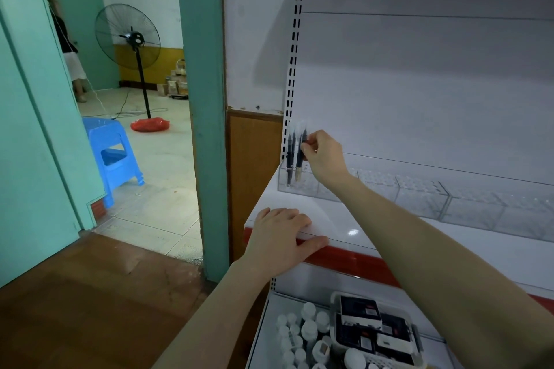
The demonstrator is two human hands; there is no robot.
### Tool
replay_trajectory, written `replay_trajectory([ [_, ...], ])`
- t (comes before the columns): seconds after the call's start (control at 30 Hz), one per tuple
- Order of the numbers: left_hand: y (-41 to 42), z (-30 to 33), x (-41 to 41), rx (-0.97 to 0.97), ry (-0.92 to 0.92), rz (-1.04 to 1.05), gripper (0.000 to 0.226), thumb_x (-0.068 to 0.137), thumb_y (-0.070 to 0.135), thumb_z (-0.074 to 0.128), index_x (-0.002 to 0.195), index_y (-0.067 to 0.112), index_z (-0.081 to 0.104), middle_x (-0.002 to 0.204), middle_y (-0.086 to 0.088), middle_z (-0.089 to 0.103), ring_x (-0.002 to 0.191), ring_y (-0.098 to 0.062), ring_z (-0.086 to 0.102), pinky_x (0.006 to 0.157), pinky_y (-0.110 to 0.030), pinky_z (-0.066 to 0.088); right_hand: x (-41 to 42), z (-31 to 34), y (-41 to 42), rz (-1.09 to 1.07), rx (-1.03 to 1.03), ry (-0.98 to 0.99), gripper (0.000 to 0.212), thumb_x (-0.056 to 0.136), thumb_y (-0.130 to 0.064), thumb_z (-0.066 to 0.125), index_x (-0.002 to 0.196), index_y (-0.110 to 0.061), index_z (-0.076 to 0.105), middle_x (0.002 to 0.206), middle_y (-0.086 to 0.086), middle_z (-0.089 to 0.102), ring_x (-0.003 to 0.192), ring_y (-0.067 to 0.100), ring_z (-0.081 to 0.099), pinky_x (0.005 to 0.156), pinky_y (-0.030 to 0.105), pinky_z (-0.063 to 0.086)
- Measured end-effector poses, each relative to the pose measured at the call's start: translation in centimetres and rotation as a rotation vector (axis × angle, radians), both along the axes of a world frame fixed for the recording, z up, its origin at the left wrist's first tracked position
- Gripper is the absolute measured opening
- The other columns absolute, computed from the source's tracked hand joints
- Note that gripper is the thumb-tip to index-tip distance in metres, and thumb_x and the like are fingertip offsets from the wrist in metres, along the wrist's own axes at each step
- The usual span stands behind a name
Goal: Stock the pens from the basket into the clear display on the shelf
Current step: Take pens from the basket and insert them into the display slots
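Teal door frame (204, 99) on the left opens onto a side room with pale floor tiles (156, 189), where a big black pedestal fan (129, 36) stands against a white-over-yellow wall. There's a blue plastic stool (111, 156), a red bag (150, 124) on the floor, and stacked boxes (175, 82) at the back. Wood floor (90, 308) up close.

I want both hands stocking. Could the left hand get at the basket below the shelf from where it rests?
Probably yes: the left hand rests open on the shelf edge, nothing shows between it and the basket.
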State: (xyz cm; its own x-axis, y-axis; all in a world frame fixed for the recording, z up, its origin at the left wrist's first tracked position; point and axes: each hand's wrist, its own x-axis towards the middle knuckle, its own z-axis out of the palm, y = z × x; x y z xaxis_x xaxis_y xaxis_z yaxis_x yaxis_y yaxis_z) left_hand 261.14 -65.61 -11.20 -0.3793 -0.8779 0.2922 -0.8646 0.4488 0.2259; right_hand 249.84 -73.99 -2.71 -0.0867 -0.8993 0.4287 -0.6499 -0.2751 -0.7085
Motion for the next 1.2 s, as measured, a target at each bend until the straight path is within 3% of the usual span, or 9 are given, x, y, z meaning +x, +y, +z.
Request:
replay_trajectory([
  [0.2, 0.0, 0.1, -0.1, 0.026, -0.003, 0.002, 0.071, 0.079, 0.074, 0.027, 0.129, 0.029, 0.051, 0.142, 0.009, 0.045, 0.131, -0.010, 0.037, 0.112, -0.032, 0.016, 0.1, -0.8, -0.4, -0.022, 0.057, 0.024, 0.026, 0.096, -0.017, 0.049, 0.116, 0.000, 0.053, 0.107, 0.015, 0.061, 0.084, 0.018, 0.050, 0.073, 0.026, 0.040],
  [0.33, -0.1, 0.1, 0.0, 0.019, -0.006, -0.008, 0.067, 0.082, 0.072, 0.029, 0.130, 0.029, 0.049, 0.142, 0.009, 0.043, 0.132, -0.010, 0.036, 0.112, -0.031, 0.015, -1.1, -0.9, 0.8, -0.041, 0.039, -0.121, 0.030, 0.094, -0.017, 0.052, 0.120, -0.002, 0.051, 0.106, 0.013, 0.062, 0.093, 0.022, 0.058, 0.077, 0.025, 0.043],
  [0.5, 0.2, 0.3, 0.1, -0.009, -0.015, -0.028, 0.058, 0.088, 0.065, 0.032, 0.127, 0.027, 0.051, 0.138, 0.006, 0.047, 0.127, -0.013, 0.040, 0.110, -0.034, 0.020, -2.7, -0.8, 5.0, -0.025, -0.033, -0.249, 0.007, 0.093, -0.013, 0.051, 0.096, -0.008, 0.057, 0.088, 0.006, 0.064, 0.084, 0.020, 0.067, 0.083, 0.034, 0.054],
  [0.7, 1.3, 0.2, -0.3, -0.098, -0.118, 0.048, 0.056, 0.094, 0.056, 0.029, 0.133, 0.018, 0.044, 0.145, -0.010, 0.038, 0.137, -0.026, 0.028, 0.115, -0.048, 0.009, -3.6, -2.3, 12.6, 0.038, -0.031, -0.317, 0.012, 0.092, -0.013, 0.053, 0.082, -0.017, 0.057, 0.082, 0.006, 0.067, 0.076, 0.012, 0.068, 0.075, 0.031, 0.056],
  [0.8, 3.7, -1.4, -1.2, -0.315, 0.102, 0.005, 0.039, 0.094, 0.033, 0.046, 0.122, 0.008, 0.054, 0.134, -0.019, 0.049, 0.128, -0.032, 0.041, 0.110, -0.048, 0.024, -4.4, -4.7, 17.4, 0.074, 0.010, -0.315, 0.016, 0.091, -0.013, 0.055, 0.079, -0.022, 0.057, 0.080, 0.003, 0.067, 0.074, 0.013, 0.068, 0.073, 0.028, 0.056],
  [0.9, 7.9, -4.9, -2.8, -0.428, 0.357, -0.217, 0.029, 0.085, 0.022, 0.048, 0.097, 0.002, 0.065, 0.097, -0.015, 0.066, 0.091, -0.025, 0.060, 0.083, -0.028, 0.045, -5.8, -8.6, 21.5, 0.072, 0.107, -0.273, 0.012, 0.092, -0.013, 0.056, 0.081, -0.019, 0.059, 0.077, 0.001, 0.067, 0.069, 0.006, 0.067, 0.068, 0.023, 0.055],
  [1.0, 12.2, -9.9, -4.7, -0.167, 0.360, -0.287, 0.031, 0.085, 0.023, 0.047, 0.097, 0.001, 0.065, 0.092, -0.015, 0.066, 0.082, -0.030, 0.062, 0.071, -0.032, 0.048, -7.6, -14.1, 24.7, 0.018, 0.275, -0.223, 0.008, 0.092, -0.013, 0.055, 0.088, -0.009, 0.060, 0.075, 0.003, 0.066, 0.063, 0.004, 0.065, 0.065, 0.023, 0.054],
  [1.1, 15.1, -15.8, -5.8, 0.206, 0.288, -0.247, 0.027, 0.091, 0.020, 0.051, 0.111, 0.004, 0.060, 0.106, -0.018, 0.059, 0.097, -0.035, 0.055, 0.079, -0.037, 0.045, -9.7, -20.7, 27.9, -0.086, 0.433, -0.216, 0.009, 0.092, -0.012, 0.055, 0.084, -0.007, 0.058, 0.078, 0.012, 0.066, 0.073, 0.023, 0.066, 0.075, 0.038, 0.055],
  [1.2, 16.8, -22.0, -6.4, 0.459, 0.171, -0.214, 0.033, 0.093, 0.023, 0.051, 0.122, 0.008, 0.054, 0.119, -0.015, 0.055, 0.107, -0.030, 0.052, 0.086, -0.035, 0.043, -11.8, -27.6, 30.9, -0.203, 0.590, -0.257, 0.015, 0.093, -0.011, 0.055, 0.084, 0.001, 0.057, 0.089, 0.027, 0.064, 0.074, 0.025, 0.065, 0.075, 0.042, 0.054],
])
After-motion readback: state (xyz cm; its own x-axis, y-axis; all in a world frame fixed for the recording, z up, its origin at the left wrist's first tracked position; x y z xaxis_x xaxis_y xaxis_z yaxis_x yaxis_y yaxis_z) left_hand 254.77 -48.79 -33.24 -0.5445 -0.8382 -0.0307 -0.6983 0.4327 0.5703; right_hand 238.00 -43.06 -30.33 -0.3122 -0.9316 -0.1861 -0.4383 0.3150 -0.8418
